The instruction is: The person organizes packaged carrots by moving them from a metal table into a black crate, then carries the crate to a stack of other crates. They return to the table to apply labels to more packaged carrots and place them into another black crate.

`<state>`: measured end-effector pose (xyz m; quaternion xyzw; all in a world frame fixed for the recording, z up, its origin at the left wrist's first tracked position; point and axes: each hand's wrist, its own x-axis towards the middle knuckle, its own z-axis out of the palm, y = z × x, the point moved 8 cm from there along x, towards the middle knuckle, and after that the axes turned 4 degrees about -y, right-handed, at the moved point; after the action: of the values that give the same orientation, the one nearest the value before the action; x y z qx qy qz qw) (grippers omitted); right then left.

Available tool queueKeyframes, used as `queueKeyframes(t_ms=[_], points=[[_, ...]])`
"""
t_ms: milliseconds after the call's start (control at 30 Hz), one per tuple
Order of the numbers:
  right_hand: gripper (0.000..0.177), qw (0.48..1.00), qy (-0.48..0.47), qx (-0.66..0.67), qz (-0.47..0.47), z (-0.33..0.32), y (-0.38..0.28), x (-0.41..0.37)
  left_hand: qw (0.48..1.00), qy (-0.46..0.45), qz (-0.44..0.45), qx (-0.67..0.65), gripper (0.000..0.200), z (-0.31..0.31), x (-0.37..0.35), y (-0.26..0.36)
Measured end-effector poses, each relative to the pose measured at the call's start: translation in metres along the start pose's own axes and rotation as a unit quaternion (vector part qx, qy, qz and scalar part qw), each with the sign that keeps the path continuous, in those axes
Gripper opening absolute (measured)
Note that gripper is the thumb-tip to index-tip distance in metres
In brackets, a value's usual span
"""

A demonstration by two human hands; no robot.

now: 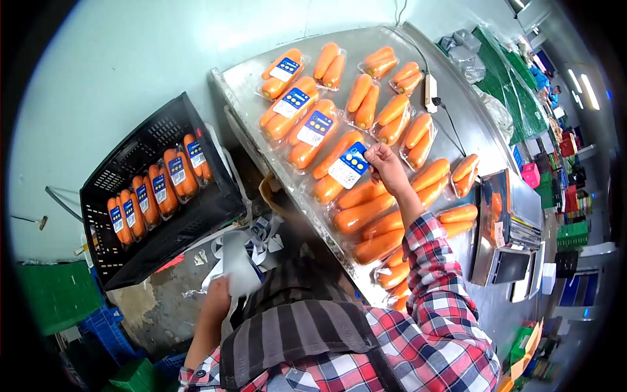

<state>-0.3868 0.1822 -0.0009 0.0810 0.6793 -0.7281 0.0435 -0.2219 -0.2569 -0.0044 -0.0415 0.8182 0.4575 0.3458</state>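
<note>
My right hand (385, 166) is over the steel table, its fingers pinched at the right edge of a blue-and-white label (350, 164). That label lies on a clear-wrapped pack of carrots (324, 189). Three more labelled packs, one of them a carrot pack (313, 134), sit farther up the same row. Low on the left, my left hand (219, 297) is closed on a white label strip (240, 264), which is blurred. Loose curls of backing paper (261, 230) hang behind it. Unlabelled packs, such as this carrot pack (370, 208), lie around my right forearm.
A black crate (163, 245) to the left holds several labelled carrot packs. On the steel table (450, 85), a white power strip (430, 91) and its cable lie beyond the packs. A metal-cased device (506, 228) stands at the right. Green crates (522, 98) are farther off.
</note>
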Motion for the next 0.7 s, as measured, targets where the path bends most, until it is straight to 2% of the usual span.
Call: queueKeyframes(t_ms=[33,67,100,133,167,200,267,300,333,367,433,500,567,633,667,700], points=[[0.014,0.998,-0.035,-0.046,-0.023,-0.006,0.015,0.016,0.989,-0.018,-0.082,-0.122,0.034,0.009,-0.005,-0.012],[0.014,0.997,-0.026,-0.072,-0.026,-0.008,0.028,0.026,0.982,-0.035,-0.007,-0.187,0.035,0.015,-0.012,0.016],[0.015,0.979,-0.051,-0.182,-0.075,0.002,0.023,0.030,0.977,-0.047,-0.006,-0.207,0.035,0.018,-0.012,0.017],[0.018,0.903,-0.076,-0.387,-0.172,0.024,-0.002,0.020,0.972,-0.060,-0.004,-0.227,0.035,0.021,-0.013,0.016],[0.022,0.817,-0.072,-0.523,-0.233,0.043,-0.016,0.011,0.966,-0.072,-0.003,-0.248,0.035,0.023,-0.017,0.012],[0.026,0.778,-0.052,-0.581,-0.233,0.053,-0.022,0.008,0.949,-0.136,-0.077,-0.274,0.034,0.029,-0.022,-0.006],[0.031,0.788,0.011,-0.599,-0.141,0.045,-0.019,0.014,0.929,-0.243,0.024,-0.278,0.035,0.044,-0.024,0.011],[0.032,0.795,0.086,-0.594,-0.091,0.031,-0.013,0.014,0.911,-0.297,0.075,-0.274,0.037,0.050,-0.029,0.023],[0.033,0.795,0.124,-0.589,-0.075,0.024,-0.013,0.010,0.892,-0.324,0.054,-0.311,0.042,0.057,-0.029,0.017],[0.033,0.795,0.162,-0.582,-0.059,0.017,-0.014,0.004,0.898,-0.327,0.071,-0.287,0.042,0.061,-0.025,0.015],[0.034,0.800,0.149,-0.573,-0.096,0.032,-0.030,-0.011,0.908,-0.325,0.096,-0.246,0.044,0.068,-0.011,0.015],[0.031,0.866,0.041,-0.491,-0.083,0.083,-0.049,-0.041,0.919,-0.322,0.079,-0.214,0.041,0.075,0.005,0.003],[0.019,0.860,-0.059,-0.483,-0.152,0.131,-0.048,-0.075,0.960,-0.275,0.027,-0.041,0.034,0.073,0.027,-0.024],[0.018,0.832,-0.183,-0.482,-0.206,0.186,-0.048,-0.115,0.966,-0.185,-0.074,-0.165,0.038,0.055,0.030,-0.038],[0.022,0.827,-0.219,-0.463,-0.231,0.212,-0.049,-0.132,0.949,-0.133,0.014,-0.286,0.036,0.047,0.032,-0.030],[0.026,0.820,-0.253,-0.445,-0.256,0.238,-0.050,-0.145,0.943,-0.126,0.013,-0.308,0.034,0.038,0.030,-0.029]])
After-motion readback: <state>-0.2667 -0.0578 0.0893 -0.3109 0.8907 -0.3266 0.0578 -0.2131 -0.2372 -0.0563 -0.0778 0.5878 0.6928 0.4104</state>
